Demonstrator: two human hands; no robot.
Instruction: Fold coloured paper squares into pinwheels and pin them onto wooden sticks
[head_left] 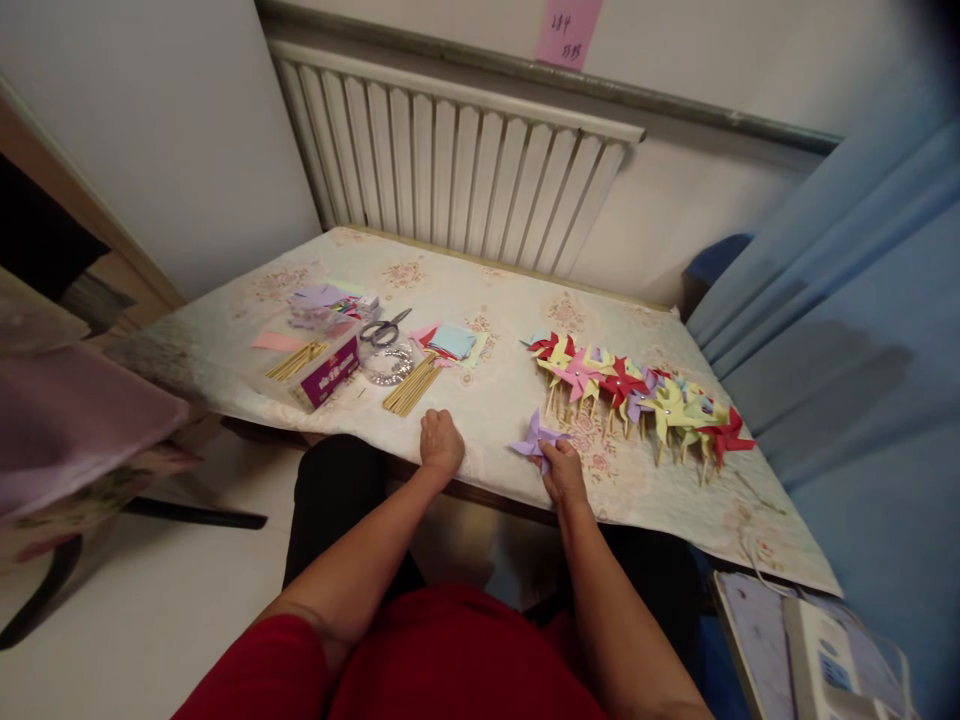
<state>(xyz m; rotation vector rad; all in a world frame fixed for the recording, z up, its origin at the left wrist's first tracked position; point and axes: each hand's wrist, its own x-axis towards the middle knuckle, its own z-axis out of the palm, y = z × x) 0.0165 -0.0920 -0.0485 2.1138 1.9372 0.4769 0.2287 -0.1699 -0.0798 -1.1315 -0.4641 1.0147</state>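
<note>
My right hand [564, 474] grips a purple paper pinwheel [534, 437] between thumb and fingers, just above the table's front edge. My left hand [441, 443] rests closed on the tablecloth; whether anything is inside its fingers is hidden. Just beyond the left hand lies a bundle of thin wooden sticks [411, 386]. Behind it are stacked coloured paper squares [453, 343] and a round clear container of shiny pins [388, 364]. Many finished pinwheels in red, yellow, pink and purple, such as a red one [622, 382], lie in a row to the right.
Scissors [385, 329] lie behind the pin container. A clear box with a purple label [328, 375] holds more sticks at the left. Cut paper [319, 297] sits behind it. A radiator [457, 160] lines the wall, a blue curtain [862, 300] hangs right, and a white device [829, 660] stands lower right.
</note>
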